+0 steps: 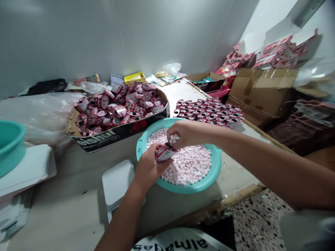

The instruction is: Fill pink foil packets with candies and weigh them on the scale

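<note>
A turquoise basin (216, 167) full of small pinkish-white candies (193, 165) stands in front of me. Over its left part, my left hand (150, 160) is closed around a small red and pink printed packet (163, 152), held tilted. My right hand (180, 134) is curled around a clump of the candies (174, 138), right at the packet's upper end. Behind the basin, several similar packets (201, 113) stand in close rows with dark openings facing up. More packets (115, 108) lie heaped in a shallow black carton (120, 134) at the back left.
A white scale-like device (117, 183) sits left of the basin. At the far left, another turquoise basin (10, 146) rests on white sheets (28, 167). Brown cartons (261, 90) fill the back right. A printed white sack (180, 240) is below the table edge.
</note>
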Demonstrator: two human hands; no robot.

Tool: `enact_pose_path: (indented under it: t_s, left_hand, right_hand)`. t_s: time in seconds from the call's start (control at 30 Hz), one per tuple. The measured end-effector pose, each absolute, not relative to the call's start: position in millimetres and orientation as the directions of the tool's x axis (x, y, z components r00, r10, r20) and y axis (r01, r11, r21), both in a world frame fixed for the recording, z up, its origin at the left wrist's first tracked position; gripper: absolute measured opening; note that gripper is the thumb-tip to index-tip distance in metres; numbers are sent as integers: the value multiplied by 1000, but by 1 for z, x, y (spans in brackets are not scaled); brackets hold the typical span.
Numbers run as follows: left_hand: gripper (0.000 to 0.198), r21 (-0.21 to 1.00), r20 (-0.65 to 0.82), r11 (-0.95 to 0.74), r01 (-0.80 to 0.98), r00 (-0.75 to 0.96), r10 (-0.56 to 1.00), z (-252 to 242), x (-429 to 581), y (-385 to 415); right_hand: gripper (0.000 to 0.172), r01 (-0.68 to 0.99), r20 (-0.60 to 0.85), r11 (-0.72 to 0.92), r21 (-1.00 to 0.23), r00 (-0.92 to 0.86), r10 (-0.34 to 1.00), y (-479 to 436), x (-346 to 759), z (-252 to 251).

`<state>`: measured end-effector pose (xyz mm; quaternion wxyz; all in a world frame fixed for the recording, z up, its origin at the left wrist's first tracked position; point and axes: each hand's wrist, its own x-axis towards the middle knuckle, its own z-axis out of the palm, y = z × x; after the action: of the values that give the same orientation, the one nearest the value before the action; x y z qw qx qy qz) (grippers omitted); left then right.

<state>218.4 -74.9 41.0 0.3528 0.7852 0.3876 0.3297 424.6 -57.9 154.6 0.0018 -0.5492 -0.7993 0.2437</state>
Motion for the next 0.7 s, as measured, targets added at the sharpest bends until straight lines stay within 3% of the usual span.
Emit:
enact_pose_path:
  t_s: [0.27,0.4,0.53,0.6,0.7]
  left_hand:
    - [33,782,254,-416,465,372,893,36,225,-76]
    - [36,770,235,-379,513,324,917,39,225,-77]
    - [35,758,216,-366,540,322,922,43,225,-78]
    - [35,756,211,-367,543,329,920,42,225,-78]
    - [35,761,211,-379,527,351,912,40,225,-79]
  right_hand:
    - [35,863,-278,297,-409,-428,860,-56,415,159]
    - [36,787,-166,311,-532,-457,874,-60,420,160]
    - [51,750,-93,182,-636,-309,947,-61,452,145]
    - [58,779,-109,122,-615,-237,965,-61,472,128]
    - [70,868,-298,89,-489,-262,918,-66,490,93]
